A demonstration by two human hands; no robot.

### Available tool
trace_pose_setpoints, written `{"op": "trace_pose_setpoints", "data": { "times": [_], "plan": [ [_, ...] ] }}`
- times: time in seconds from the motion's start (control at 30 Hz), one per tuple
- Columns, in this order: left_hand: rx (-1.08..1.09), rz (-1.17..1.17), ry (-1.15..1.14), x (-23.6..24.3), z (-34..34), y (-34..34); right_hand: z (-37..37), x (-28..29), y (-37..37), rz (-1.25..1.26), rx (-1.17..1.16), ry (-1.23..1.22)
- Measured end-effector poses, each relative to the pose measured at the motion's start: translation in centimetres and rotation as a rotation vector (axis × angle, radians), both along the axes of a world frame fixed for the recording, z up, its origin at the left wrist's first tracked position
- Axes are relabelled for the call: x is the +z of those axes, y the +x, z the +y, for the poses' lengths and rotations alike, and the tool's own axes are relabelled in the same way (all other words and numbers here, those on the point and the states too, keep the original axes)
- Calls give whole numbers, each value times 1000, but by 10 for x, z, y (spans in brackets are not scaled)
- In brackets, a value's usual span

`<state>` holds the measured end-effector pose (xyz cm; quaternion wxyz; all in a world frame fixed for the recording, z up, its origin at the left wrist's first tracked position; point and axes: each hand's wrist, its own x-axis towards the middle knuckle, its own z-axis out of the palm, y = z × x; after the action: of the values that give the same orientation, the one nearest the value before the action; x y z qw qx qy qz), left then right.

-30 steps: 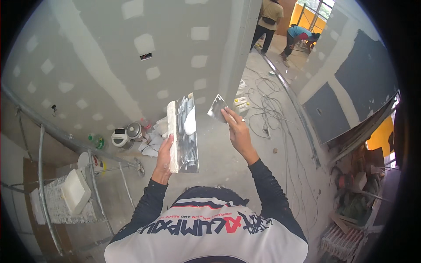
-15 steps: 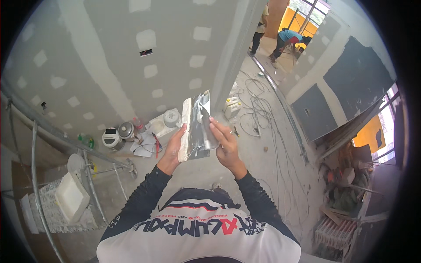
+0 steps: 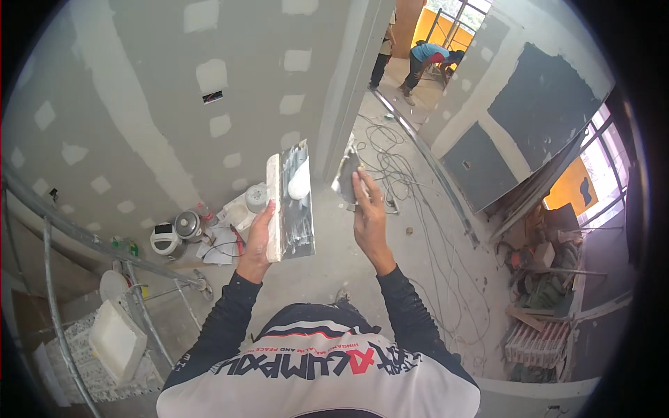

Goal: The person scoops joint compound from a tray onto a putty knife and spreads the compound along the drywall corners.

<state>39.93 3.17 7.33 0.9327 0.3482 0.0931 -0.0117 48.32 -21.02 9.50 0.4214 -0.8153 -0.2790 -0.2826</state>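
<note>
My left hand grips a wide flat metal knife by its pale, putty-crusted back strip, holding it upright with the blade to the right. A lump of white compound sits on the blade among white smears. My right hand is closed on a smaller, smeared metal putty knife, held a short way right of the wide blade and not touching it. Behind both tools is a taped and patched grey board wall.
Scaffold tubes and a white tray lie left; appliances and papers along the wall's foot. Loose cables cross the floor. Piled materials stand right. Two co-workers, one bending, are beyond the doorway.
Half a second ago the small knife lay against the wide blade; now it is drawn off to the right and the wide knife has moved slightly left. The view has shifted.
</note>
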Motion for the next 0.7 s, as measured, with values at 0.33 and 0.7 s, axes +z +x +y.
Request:
{"op": "trace_pose_setpoints", "data": {
  "times": [0.33,0.7],
  "plan": [
    [63,58,22,-18,7,8,-19,-33,19,19,-123,-257],
    [130,83,0,-52,-6,55,-65,5,28,1227,1056,910]
  ]
}}
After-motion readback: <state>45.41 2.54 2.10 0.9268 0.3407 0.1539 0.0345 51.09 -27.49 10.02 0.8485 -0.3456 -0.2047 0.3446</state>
